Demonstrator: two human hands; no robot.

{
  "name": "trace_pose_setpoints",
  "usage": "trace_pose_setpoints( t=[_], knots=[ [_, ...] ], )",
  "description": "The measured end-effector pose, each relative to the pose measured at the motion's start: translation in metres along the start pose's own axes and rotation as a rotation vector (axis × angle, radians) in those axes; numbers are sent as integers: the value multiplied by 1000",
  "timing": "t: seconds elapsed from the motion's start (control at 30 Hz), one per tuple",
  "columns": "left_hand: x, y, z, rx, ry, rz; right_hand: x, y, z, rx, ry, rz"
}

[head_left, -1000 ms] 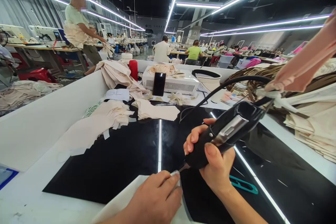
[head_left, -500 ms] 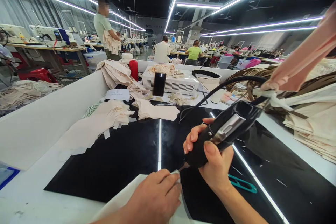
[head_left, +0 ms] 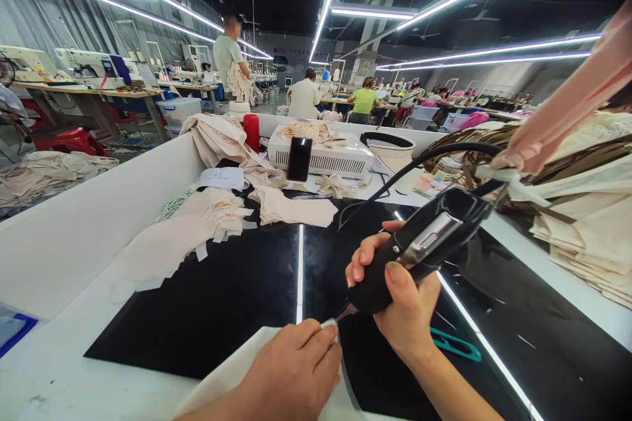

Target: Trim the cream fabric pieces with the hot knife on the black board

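Note:
My right hand point(head_left: 412, 309) is wrapped round a black handheld tool point(head_left: 424, 247) with a silver panel and a cable at its back end. The tool's thin metal tip point(head_left: 347, 311) points down to the left and meets the edge of a white fabric piece point(head_left: 237, 363) near the fingertips of my left hand point(head_left: 299, 362). That left hand lies over the fabric with its fingers closed on the edge. Beneath both hands is a glossy black board point(head_left: 222, 309). A teal object point(head_left: 457, 345) lies on the board beside my right wrist.
Beige fabric pieces point(head_left: 178, 237) lie at the left, more point(head_left: 296, 206) at the board's back edge. Behind stand a phone point(head_left: 299, 159), a white vented box point(head_left: 340, 159) and a red spool point(head_left: 251, 132). Pink cloth point(head_left: 577, 99) hangs by the cable. Fabric stacks point(head_left: 587, 237) lie right.
The standing person in the background has moved right and farther away. My hands, the tool and the white fabric have barely moved.

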State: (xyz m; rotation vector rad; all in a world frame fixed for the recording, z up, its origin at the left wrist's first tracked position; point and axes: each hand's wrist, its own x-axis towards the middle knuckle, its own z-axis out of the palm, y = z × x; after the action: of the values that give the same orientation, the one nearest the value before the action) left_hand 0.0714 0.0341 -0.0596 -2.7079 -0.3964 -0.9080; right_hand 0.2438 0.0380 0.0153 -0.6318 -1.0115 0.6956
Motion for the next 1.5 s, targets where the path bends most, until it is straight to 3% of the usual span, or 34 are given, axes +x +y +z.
trace_pose_setpoints(
  t=[0.6,1.03,1.5],
  knots=[
    [3,-1,0,28,48,40,0,1,5,-16,9,-4],
    [-1,0,4,22,-35,44,-2,-1,10,-11,14,10],
    [3,-1,1,31,-7,45,-6,2,13,-49,0,15]
  ],
)
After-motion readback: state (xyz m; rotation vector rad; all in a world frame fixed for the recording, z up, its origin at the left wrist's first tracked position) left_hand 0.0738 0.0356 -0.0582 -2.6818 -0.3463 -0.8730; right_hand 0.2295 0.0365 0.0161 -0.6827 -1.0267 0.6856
